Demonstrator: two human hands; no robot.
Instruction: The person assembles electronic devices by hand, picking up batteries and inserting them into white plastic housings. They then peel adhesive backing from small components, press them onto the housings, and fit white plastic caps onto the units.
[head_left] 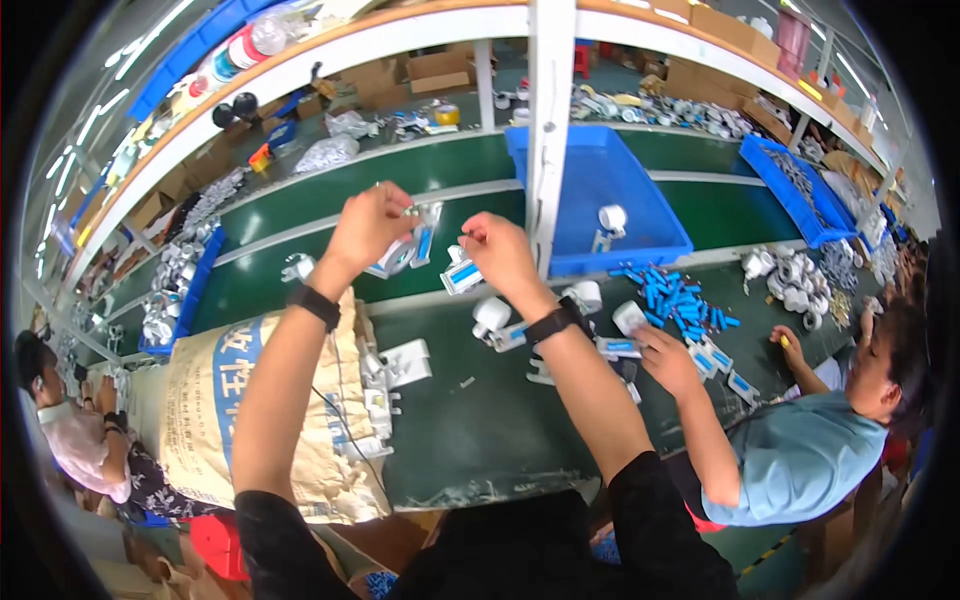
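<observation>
My left hand (372,228) is raised over the green conveyor belt, fingers curled into a pinch. Just under it, at the palm side, is a white plastic part with a blue strip (424,246); whether the fingers grip it is unclear. To its right, my right hand (500,258) has thumb and fingers pressed together. A second white part with a blue strip (462,277) is right below those fingertips, seemingly touching them. What either pinch encloses is too small to make out. Round-headed white parts (491,314) lie on the green bench near my right wrist.
A blue tray (600,262) sits behind a white post (546,140). Blue cylinders (680,300) are heaped at right, where a co-worker's hand (668,362) reaches among white parts. A paper sack (200,400) lies under my left forearm. Another person sits far left.
</observation>
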